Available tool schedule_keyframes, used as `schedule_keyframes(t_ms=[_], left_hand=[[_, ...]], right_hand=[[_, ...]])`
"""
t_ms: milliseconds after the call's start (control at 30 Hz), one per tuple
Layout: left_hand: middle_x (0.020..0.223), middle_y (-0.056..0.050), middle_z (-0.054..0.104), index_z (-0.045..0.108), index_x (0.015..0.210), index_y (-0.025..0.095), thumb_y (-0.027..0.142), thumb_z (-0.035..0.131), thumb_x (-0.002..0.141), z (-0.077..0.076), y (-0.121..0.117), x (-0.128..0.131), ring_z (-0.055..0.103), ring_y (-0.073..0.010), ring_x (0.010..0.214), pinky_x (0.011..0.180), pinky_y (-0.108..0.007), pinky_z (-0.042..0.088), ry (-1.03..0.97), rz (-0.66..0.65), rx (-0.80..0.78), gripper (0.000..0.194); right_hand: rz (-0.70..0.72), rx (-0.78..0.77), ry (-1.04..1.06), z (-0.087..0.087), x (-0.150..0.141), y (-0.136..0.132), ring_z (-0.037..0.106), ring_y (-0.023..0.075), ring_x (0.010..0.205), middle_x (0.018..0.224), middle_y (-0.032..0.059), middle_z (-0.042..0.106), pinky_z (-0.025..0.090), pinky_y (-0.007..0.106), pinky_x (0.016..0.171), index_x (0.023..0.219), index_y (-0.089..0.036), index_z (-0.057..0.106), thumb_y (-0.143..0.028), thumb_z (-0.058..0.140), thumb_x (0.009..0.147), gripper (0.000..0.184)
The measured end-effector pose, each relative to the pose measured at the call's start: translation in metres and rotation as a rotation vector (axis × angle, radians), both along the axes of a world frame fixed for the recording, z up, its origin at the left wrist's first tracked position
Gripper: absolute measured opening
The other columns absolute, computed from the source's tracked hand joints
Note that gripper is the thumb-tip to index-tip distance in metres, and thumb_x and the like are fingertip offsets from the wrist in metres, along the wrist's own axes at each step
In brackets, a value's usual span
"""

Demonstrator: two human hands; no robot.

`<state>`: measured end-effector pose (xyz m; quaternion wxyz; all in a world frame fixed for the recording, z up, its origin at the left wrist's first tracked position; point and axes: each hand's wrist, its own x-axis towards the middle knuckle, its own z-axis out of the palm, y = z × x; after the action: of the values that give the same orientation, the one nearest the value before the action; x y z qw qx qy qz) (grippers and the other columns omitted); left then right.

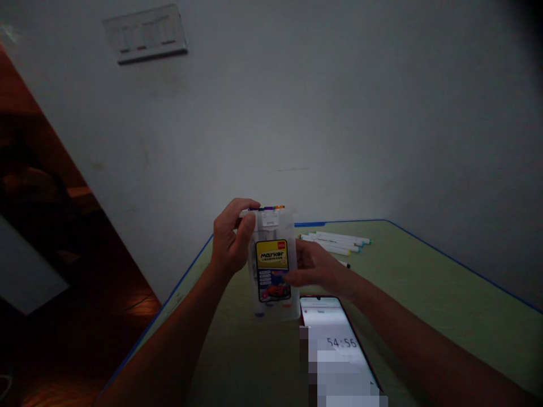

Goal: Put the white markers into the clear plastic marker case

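A translucent plastic marker case (274, 310) stands upright between my hands, its yellow and dark printed label facing me. Coloured marker ends (275, 207) show along its top edge. My left hand (234, 234) grips the upper left corner, with the thumb on the front and fingers over the top. Against the right side, my right hand (318, 267) holds the case, its thumb across the label's edge and its other fingers partly hidden behind. Just beyond the right hand, several white markers (335, 242) with coloured ends lie on the table, and one dark marker end pokes out by the wrist.
A phone (335, 328) with a lit screen reading 54:56 lies in front of the right forearm. The pale green table (432, 299) has a blue edge and meets a grey wall. A switch-like panel (146, 34) is on the wall at upper left.
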<state>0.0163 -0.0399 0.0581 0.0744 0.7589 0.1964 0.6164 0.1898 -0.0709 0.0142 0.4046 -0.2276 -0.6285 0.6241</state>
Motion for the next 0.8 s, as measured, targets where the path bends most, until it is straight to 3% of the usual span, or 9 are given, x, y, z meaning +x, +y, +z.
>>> schedule_keyframes(t_ms=[800], left_hand=[[0.085,-0.008,0.059,0.059,0.090,0.016,0.047,0.038,0.090,0.0004,-0.0006,0.0001,0.056,-0.0164,0.078,0.060,-0.029,0.046,0.027,0.031,0.019,0.037]], right_hand=[[0.011,0.003,-0.010,0.0004,0.0013,-0.0003,0.065,0.0239,0.096,0.105,0.0107,0.068,0.048,0.048,0.091,0.107,-0.014,0.056,-0.027,0.078,0.061,0.052]])
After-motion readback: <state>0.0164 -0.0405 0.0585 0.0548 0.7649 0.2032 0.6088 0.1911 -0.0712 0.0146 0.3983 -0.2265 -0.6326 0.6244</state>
